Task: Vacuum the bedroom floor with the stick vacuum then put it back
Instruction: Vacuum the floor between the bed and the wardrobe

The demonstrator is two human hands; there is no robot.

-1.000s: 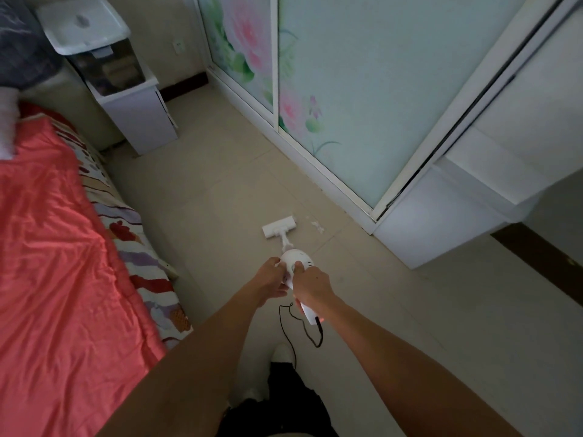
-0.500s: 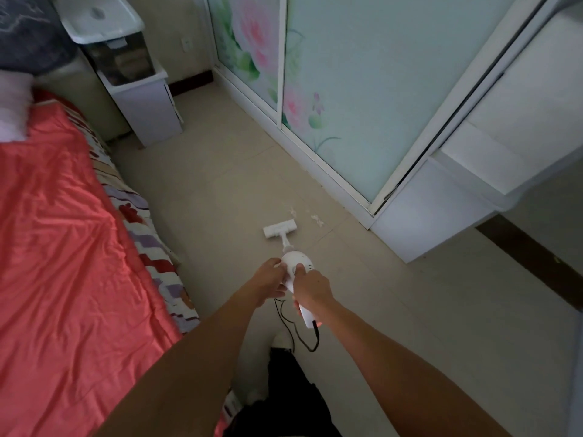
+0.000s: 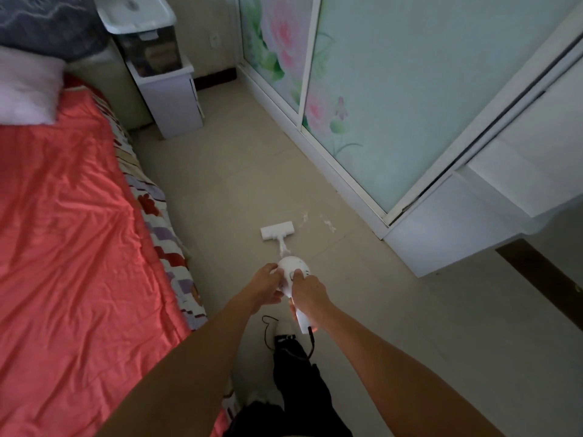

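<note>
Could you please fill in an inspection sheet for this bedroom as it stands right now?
Surface: pale tiled floor, bare between bed and wardrobe.
Job's things: white stick vacuum, its floor head flat on the tiles.
Clutter: white scraps on the floor, right of the floor head.
Hands: left hand holds the vacuum body; right hand grips the handle.
Cables: black cord loops from the handle's end down to the floor.
Surroundings: bed with red cover on the left; white nightstand beyond; flowered sliding doors on the right.
</note>
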